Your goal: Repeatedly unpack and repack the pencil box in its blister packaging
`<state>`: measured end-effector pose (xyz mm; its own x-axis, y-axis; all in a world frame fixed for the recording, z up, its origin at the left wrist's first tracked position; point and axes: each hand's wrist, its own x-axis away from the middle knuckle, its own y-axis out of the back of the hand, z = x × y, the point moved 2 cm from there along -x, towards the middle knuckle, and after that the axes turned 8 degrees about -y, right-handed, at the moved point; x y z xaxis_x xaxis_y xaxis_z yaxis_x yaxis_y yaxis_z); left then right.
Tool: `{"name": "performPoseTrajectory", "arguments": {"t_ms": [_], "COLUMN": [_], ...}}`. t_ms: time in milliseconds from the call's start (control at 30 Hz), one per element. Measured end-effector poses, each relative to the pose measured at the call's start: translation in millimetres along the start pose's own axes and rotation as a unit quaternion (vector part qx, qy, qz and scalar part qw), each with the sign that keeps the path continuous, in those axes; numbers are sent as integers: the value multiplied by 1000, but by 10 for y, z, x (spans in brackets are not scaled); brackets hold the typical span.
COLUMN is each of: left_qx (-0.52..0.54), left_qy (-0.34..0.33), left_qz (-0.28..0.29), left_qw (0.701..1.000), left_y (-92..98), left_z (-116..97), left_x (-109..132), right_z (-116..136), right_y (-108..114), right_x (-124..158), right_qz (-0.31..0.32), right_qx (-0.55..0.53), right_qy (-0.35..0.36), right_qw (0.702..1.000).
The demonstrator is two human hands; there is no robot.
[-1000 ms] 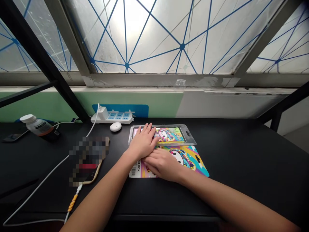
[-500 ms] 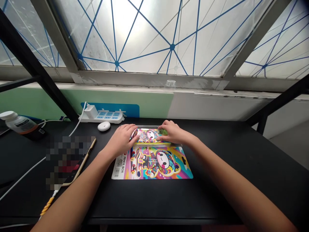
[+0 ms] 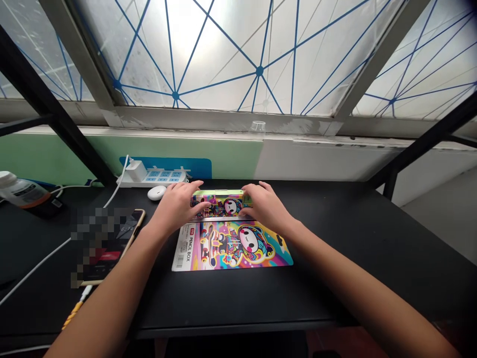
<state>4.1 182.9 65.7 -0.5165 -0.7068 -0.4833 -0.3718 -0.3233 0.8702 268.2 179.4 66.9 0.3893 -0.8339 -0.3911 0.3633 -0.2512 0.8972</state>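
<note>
A pencil box with a colourful cartoon character printed on it lies lengthwise, its far edge showing green. My left hand grips its left end, thumb on the near face. Round the right end my right hand is closed, its thumb also on the near face. Both hands cover the box's ends. Just in front of the box lies a bright printed card marked PENCIL BOX, flat on the black table. The same character appears on this card.
To the left are a phone with a cable and a partly blurred screen, a white round case, and a white bottle. A power strip sits by the wall. Black metal bars slant up at both sides.
The pencil box has tipped in both hands: its green far edge now shows and its printed face looks more upright. The view has shifted slightly, and more of the phone shows.
</note>
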Motion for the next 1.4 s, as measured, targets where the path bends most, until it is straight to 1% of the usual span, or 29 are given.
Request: {"name": "performPoseTrajectory", "arguments": {"t_ms": [67,100,133,167,233,267,333,400,467,500,567,633,700,800,967,1033,1100,1167,1233,1300,1400], "left_qx": [9,12,13,9,1,0,8,19,40,55,97,142,167,177,207,216,226,237,246,251,259], "left_qy": [-36,-59,-80,-93,-111,-115,-127,-121,-111,-96,-43,26,68,79,113,132,155,172,182,192,210], "left_qz": [-11,-20,-29,-52,-85,-91,-84,-67,-52,-44,-25,1,31,49,49,54,64,73,81,88,88], "left_qw": [999,998,996,994,990,989,988,990,992,993,994,990,983,980,971,966,960,953,949,945,939], "left_y": [148,234,320,404,519,538,499,394,284,240,180,143,113,83,87,101,112,119,127,138,154], "left_z": [-56,-122,-210,-313,-536,-637,-785,-833,-800,-763,-670,-585,-539,-539,-600,-619,-629,-635,-644,-655,-665], "left_x": [0,15,45,95,258,366,606,829,1000,1064,1156,1219,1256,1258,1217,1225,1245,1263,1267,1257,1235], "right_z": [73,107,139,169,229,259,315,357,374,371,343,295,237,163,99,46,-40,-136,-214,-250,-218], "right_y": [75,131,194,255,343,359,326,235,145,115,89,94,111,157,344,407,410,360,298,270,298], "right_x": [142,228,326,438,690,822,1060,1222,1292,1300,1290,1278,1277,1258,1064,935,807,713,684,737,965], "right_qz": [-59,-92,-122,-147,-169,-170,-155,-125,-90,-74,-40,-1,26,34,66,74,54,7,-50,-87,-91], "right_qx": [-4,-3,2,9,27,36,48,47,30,16,-16,-42,-55,-76,-93,-122,-158,-194,-212,-207,-185], "right_qy": [32,47,57,63,66,69,81,102,117,119,101,69,33,6,39,6,-67,-138,-176,-175,-124], "right_qw": [998,995,991,987,983,982,983,986,989,990,994,997,998,997,993,990,984,971,960,959,971]}}
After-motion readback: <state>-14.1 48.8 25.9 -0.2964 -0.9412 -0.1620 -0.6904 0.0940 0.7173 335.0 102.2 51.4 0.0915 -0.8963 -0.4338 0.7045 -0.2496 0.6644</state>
